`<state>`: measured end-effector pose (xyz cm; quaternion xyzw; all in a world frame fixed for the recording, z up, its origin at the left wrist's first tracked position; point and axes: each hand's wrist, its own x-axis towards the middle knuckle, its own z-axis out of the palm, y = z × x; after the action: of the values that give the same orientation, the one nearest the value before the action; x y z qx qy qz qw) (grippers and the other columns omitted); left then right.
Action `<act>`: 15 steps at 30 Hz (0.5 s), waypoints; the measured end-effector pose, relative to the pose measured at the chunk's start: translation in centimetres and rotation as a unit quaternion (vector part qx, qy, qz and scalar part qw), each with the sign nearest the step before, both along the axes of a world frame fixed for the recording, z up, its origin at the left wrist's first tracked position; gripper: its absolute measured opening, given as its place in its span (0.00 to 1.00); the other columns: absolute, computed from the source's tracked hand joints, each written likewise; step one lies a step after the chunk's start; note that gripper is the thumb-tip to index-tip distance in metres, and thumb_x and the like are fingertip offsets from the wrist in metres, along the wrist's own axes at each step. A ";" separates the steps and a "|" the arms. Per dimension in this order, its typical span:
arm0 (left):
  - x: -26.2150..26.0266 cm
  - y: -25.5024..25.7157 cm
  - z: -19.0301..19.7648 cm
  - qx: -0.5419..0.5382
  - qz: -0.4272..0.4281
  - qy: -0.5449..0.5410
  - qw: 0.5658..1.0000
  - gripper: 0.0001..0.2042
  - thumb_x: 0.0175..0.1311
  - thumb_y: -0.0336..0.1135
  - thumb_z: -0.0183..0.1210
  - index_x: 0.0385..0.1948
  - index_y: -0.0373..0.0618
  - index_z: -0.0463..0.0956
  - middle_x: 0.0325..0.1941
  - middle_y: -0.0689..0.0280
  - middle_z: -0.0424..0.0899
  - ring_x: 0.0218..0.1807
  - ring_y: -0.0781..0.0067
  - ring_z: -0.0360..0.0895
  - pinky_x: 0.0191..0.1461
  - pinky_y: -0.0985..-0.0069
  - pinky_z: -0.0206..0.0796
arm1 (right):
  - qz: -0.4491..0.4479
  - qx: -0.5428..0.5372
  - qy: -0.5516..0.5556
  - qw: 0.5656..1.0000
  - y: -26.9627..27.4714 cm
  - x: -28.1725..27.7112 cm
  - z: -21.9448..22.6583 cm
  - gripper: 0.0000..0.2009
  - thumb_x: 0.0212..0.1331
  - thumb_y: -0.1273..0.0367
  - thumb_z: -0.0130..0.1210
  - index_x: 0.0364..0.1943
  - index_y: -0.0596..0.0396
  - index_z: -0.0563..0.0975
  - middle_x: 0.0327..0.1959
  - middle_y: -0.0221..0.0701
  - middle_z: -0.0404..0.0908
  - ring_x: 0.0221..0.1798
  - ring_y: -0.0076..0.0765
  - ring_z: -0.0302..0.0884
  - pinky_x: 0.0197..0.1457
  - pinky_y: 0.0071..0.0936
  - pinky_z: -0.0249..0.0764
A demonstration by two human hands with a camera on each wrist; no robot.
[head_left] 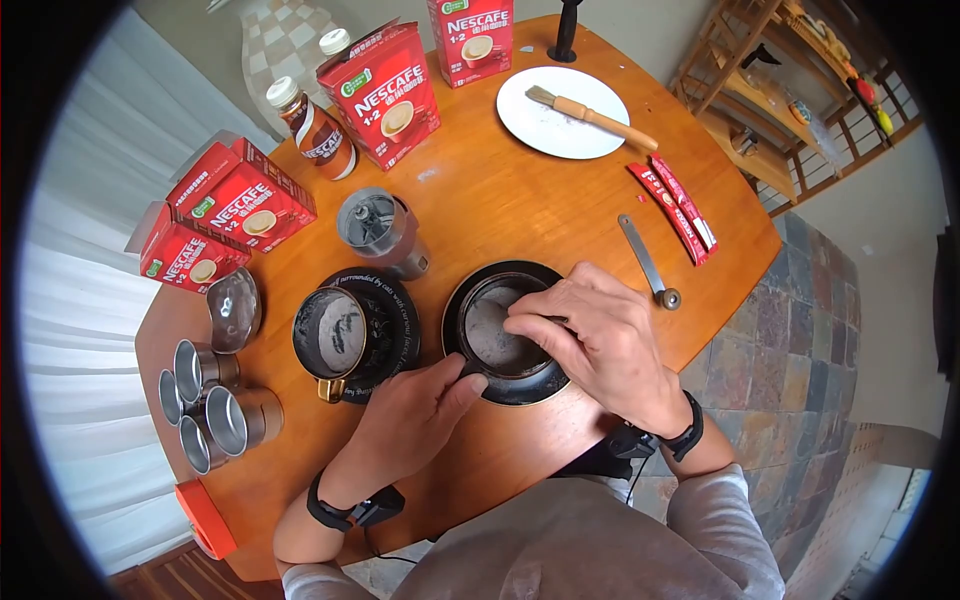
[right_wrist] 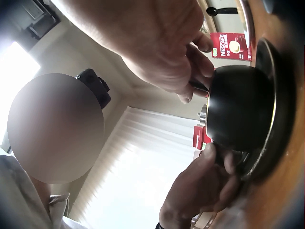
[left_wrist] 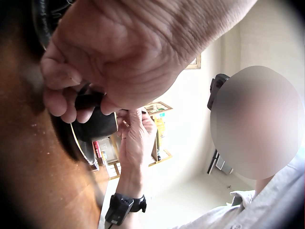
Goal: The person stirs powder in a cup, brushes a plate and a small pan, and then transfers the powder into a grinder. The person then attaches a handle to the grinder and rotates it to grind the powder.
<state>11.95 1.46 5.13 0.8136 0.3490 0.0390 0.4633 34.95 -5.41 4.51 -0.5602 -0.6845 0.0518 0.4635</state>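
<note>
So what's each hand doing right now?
Left hand: grips the cup handle.
Right hand: fingers curled over the cup rim, pinching something unseen.

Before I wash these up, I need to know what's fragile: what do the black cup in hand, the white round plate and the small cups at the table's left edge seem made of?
The black cup looks like glazed ceramic: a glossy wall in the right wrist view. The white round plate looks ceramic too, smooth and matte. The small cups appear to be metal: silvery, mirror-like insides.
</note>
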 end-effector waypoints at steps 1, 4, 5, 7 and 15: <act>0.0 0.0 0.1 0.001 -0.001 0.003 1.000 0.14 0.79 0.44 0.57 0.35 0.42 0.73 0.27 0.50 0.80 0.34 0.38 0.80 0.33 0.52 0.67 | 0.007 -0.003 0.001 1.000 0.0 0.0 -0.1 0.06 0.55 0.71 0.72 0.35 0.56 0.88 0.32 0.31 0.88 0.32 0.39 0.79 0.34 0.35 0.77; 0.0 0.0 0.2 0.001 -0.001 0.007 1.000 0.14 0.79 0.44 0.57 0.36 0.42 0.73 0.27 0.50 0.80 0.34 0.38 0.80 0.33 0.52 0.67 | 0.020 -0.014 0.013 1.000 -0.1 -0.3 0.3 0.07 0.54 0.70 0.72 0.35 0.55 0.88 0.32 0.30 0.88 0.33 0.39 0.79 0.35 0.35 0.78; 0.1 0.0 0.2 0.000 -0.001 0.007 1.000 0.14 0.79 0.43 0.57 0.36 0.42 0.73 0.27 0.50 0.80 0.34 0.38 0.80 0.33 0.52 0.67 | 0.032 -0.030 0.012 0.999 -0.2 -0.2 0.6 0.07 0.55 0.70 0.72 0.36 0.56 0.88 0.33 0.31 0.89 0.34 0.38 0.80 0.36 0.34 0.78; 0.0 0.0 0.2 0.002 -0.001 0.007 1.000 0.14 0.79 0.44 0.57 0.36 0.42 0.73 0.27 0.50 0.80 0.34 0.38 0.80 0.34 0.52 0.67 | 0.056 -0.061 0.011 0.997 -0.5 0.2 1.1 0.07 0.57 0.71 0.73 0.38 0.57 0.89 0.34 0.32 0.90 0.36 0.37 0.81 0.40 0.32 0.79; 0.0 -0.1 0.2 -0.002 0.003 0.005 1.000 0.15 0.79 0.44 0.56 0.36 0.42 0.73 0.27 0.50 0.81 0.35 0.38 0.80 0.34 0.51 0.68 | 0.049 -0.032 -0.022 0.998 -1.4 0.7 1.6 0.09 0.55 0.72 0.71 0.40 0.55 0.86 0.34 0.30 0.86 0.35 0.39 0.78 0.35 0.35 0.77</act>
<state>11.99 1.41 5.30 0.8121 0.3532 0.0358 0.4630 35.68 -6.77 6.08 -0.5419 -0.7190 0.0838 0.4270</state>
